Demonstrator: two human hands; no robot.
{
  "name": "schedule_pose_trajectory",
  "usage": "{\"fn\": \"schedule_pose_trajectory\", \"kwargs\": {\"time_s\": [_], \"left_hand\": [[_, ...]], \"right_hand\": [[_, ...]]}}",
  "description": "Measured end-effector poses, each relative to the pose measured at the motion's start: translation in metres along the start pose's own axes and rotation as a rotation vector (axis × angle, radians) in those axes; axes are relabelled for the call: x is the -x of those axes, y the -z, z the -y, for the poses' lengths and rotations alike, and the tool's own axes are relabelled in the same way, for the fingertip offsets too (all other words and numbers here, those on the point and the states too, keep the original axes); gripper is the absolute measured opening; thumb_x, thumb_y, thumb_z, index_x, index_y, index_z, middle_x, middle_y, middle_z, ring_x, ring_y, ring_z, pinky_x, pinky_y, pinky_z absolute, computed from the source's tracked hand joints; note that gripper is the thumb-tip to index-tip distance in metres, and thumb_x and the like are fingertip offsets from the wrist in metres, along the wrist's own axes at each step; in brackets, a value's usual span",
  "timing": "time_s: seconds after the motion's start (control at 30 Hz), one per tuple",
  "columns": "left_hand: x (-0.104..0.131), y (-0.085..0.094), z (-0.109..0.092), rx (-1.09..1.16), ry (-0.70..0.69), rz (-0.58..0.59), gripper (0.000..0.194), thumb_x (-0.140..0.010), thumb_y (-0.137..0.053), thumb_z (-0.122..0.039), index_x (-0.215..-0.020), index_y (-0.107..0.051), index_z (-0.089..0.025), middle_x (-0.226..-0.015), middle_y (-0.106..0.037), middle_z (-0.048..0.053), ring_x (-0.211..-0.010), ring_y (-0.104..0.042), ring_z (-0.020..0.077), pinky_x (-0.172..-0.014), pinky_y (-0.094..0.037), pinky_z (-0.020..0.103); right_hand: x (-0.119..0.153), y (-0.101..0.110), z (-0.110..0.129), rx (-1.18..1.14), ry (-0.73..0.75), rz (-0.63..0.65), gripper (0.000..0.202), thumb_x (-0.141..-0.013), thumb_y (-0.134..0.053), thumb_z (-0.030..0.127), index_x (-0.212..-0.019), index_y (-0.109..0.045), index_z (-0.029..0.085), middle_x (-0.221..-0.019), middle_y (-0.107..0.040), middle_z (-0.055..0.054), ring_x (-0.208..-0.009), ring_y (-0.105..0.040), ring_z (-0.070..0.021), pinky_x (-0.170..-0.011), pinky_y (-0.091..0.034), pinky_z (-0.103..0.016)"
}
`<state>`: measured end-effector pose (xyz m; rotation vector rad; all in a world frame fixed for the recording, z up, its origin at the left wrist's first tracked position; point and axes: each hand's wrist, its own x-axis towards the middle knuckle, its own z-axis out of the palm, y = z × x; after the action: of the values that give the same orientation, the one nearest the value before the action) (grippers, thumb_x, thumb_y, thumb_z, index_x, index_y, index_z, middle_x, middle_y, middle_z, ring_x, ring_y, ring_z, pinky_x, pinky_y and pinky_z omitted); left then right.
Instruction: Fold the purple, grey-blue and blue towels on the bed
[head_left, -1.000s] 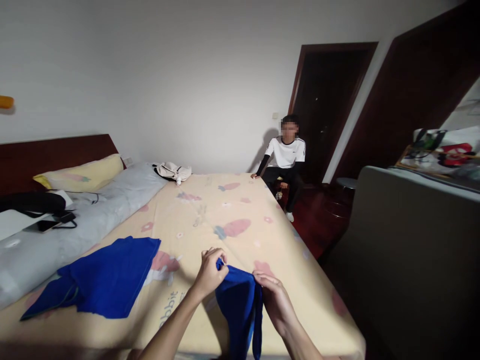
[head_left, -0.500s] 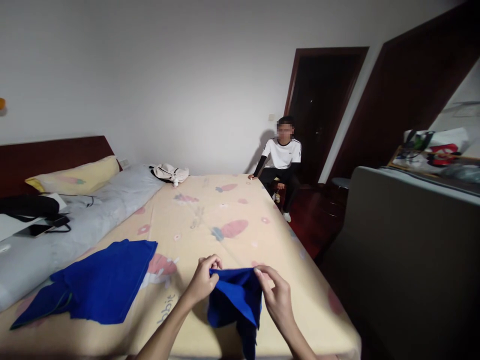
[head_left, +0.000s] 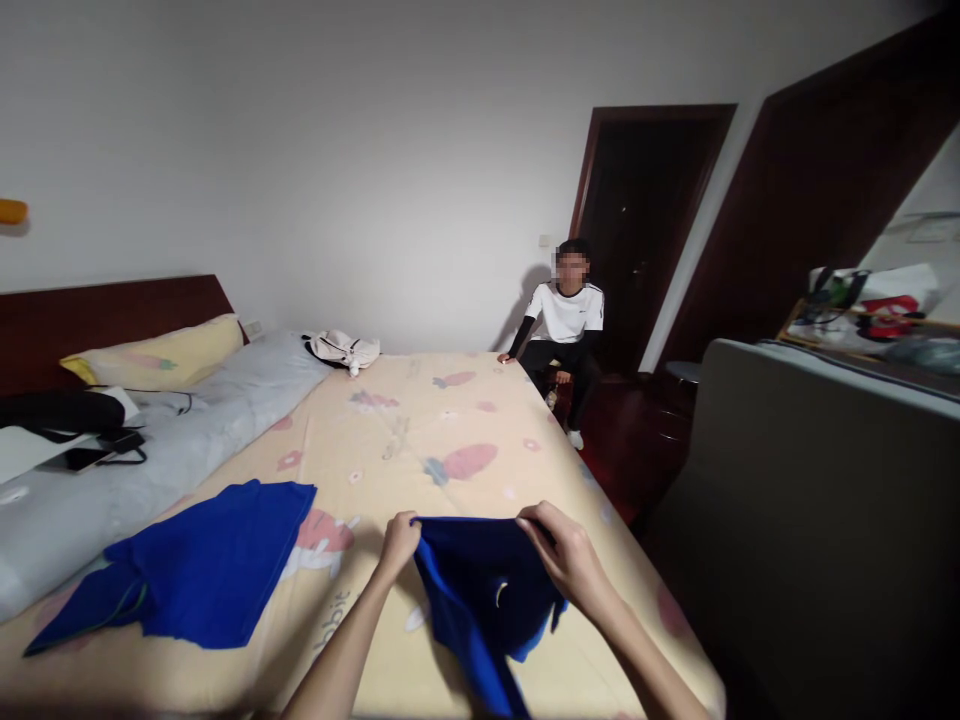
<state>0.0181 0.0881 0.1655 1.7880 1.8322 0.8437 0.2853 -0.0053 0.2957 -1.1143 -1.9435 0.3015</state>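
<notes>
A blue cloth (head_left: 480, 580) hangs between my two hands over the near part of the bed, its top edge stretched nearly straight. My left hand (head_left: 402, 540) is closed on the upper left corner. On the other side, my right hand (head_left: 561, 545) pinches the top edge near its right end. The lower part droops in folds, with a small pale mark showing on it. Another blue cloth (head_left: 217, 565) lies spread on the bed to the left, its narrower end bunched.
The bed (head_left: 390, 420) has a patterned yellow sheet. A grey quilt (head_left: 217, 430), a pillow (head_left: 165, 352) and a pale bag (head_left: 343, 349) lie along its left and far side. A seated person (head_left: 566, 315) rests a hand on the far corner. A grey panel (head_left: 810, 520) stands right.
My hands have moved slightly up and farther apart, pulling the top edge of the held cloth wider. Its lower part now hangs more spread out. The cloth on the bed lies as before.
</notes>
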Motion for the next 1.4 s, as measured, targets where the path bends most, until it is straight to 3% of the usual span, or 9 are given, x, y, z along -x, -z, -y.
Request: {"fn": "schedule_pose_trajectory", "kwargs": {"time_s": [0.13, 0.3, 0.43, 0.57, 0.8, 1.07, 1.2, 1.3, 1.4], "left_hand": [[-0.003, -0.002, 0.008, 0.093, -0.098, -0.042, 0.027, -0.08, -0.036, -0.016, -0.079, -0.063, -0.02, -0.078, -0.07, 0.002, -0.08, -0.066, 0.0171, -0.073, -0.049, 0.026], [0.001, 0.033, 0.02, 0.059, -0.262, -0.079, 0.021, -0.079, -0.046, -0.024, -0.089, -0.064, -0.023, -0.092, -0.07, 0.004, -0.092, -0.064, 0.0191, -0.086, -0.048, 0.03], [-0.002, 0.069, 0.041, -0.039, -0.327, -0.055, 0.018, -0.071, -0.056, -0.02, -0.085, -0.067, -0.025, -0.091, -0.071, 0.004, -0.094, -0.063, 0.0204, -0.092, -0.046, 0.031], [-0.015, 0.093, 0.073, -0.114, -0.234, -0.088, 0.016, -0.07, -0.053, -0.017, -0.078, -0.066, -0.023, -0.086, -0.073, 0.004, -0.089, -0.066, 0.0203, -0.088, -0.048, 0.031], [-0.034, 0.11, 0.116, -0.136, -0.074, -0.199, 0.024, -0.08, -0.044, -0.03, -0.083, -0.067, -0.023, -0.084, -0.076, 0.001, -0.091, -0.069, 0.0197, -0.082, -0.053, 0.028], [-0.088, 0.156, 0.102, -0.211, -0.121, -0.284, 0.028, -0.089, -0.05, -0.041, -0.087, -0.067, -0.019, -0.095, -0.075, 0.006, -0.094, -0.067, 0.023, -0.087, -0.052, 0.035], [-0.115, 0.193, 0.082, -0.258, -0.219, -0.304, 0.03, -0.092, -0.053, -0.04, -0.1, -0.064, -0.013, -0.101, -0.07, 0.005, -0.094, -0.064, 0.0188, -0.091, -0.05, 0.041], [-0.116, 0.213, 0.072, -0.281, -0.297, -0.338, 0.029, -0.093, -0.047, -0.034, -0.1, -0.065, -0.013, -0.101, -0.07, 0.006, -0.098, -0.061, 0.0203, -0.094, -0.046, 0.036], [-0.091, 0.215, 0.074, -0.296, -0.365, -0.39, 0.033, -0.094, -0.04, -0.034, -0.11, -0.064, -0.018, -0.111, -0.068, 0.006, -0.108, -0.057, 0.0218, -0.1, -0.042, 0.036]], "right_hand": [[-0.008, 0.034, -0.016, 0.111, -0.039, 0.161, 0.014, -0.084, -0.053, 0.022, -0.096, -0.06, 0.024, -0.09, -0.063, -0.003, -0.081, -0.062, -0.0178, -0.074, -0.049, -0.03], [-0.007, 0.07, -0.052, 0.203, -0.087, 0.224, 0.034, -0.066, -0.048, 0.008, -0.095, -0.061, 0.021, -0.091, -0.061, -0.004, -0.082, -0.062, -0.0183, -0.077, -0.05, -0.031], [-0.001, 0.091, -0.067, 0.238, -0.105, 0.187, 0.027, -0.068, -0.046, 0.013, -0.086, -0.063, 0.023, -0.091, -0.062, -0.004, -0.082, -0.062, -0.0183, -0.075, -0.051, -0.03], [0.011, 0.105, -0.09, 0.256, -0.131, 0.118, 0.029, -0.073, -0.044, 0.017, -0.089, -0.068, 0.024, -0.104, -0.067, -0.006, -0.092, -0.066, -0.0204, -0.082, -0.052, -0.031], [0.028, 0.094, -0.16, 0.629, -0.369, 0.108, 0.033, -0.09, -0.041, 0.03, -0.104, -0.07, 0.024, -0.106, -0.074, -0.006, -0.095, -0.069, -0.0238, -0.079, -0.053, -0.033], [-0.03, 0.089, -0.188, 0.829, -0.463, 0.025, 0.029, -0.087, -0.044, 0.018, -0.092, -0.072, 0.021, -0.081, -0.073, -0.01, -0.068, -0.066, -0.022, -0.061, -0.043, -0.032], [-0.063, 0.099, -0.186, 0.84, -0.364, -0.12, 0.037, -0.092, -0.035, 0.022, -0.108, -0.069, 0.018, -0.099, -0.073, -0.014, -0.086, -0.064, -0.025, -0.071, -0.043, -0.035], [-0.067, 0.104, -0.182, 0.823, -0.257, -0.202, 0.04, -0.094, -0.033, 0.023, -0.115, -0.067, 0.018, -0.113, -0.071, -0.012, -0.102, -0.059, -0.0252, -0.083, -0.042, -0.037], [-0.043, 0.101, -0.19, 0.708, -0.179, -0.348, 0.038, -0.094, -0.036, 0.029, -0.108, -0.07, 0.018, -0.112, -0.072, -0.011, -0.1, -0.059, -0.0247, -0.086, -0.043, -0.038]]}}
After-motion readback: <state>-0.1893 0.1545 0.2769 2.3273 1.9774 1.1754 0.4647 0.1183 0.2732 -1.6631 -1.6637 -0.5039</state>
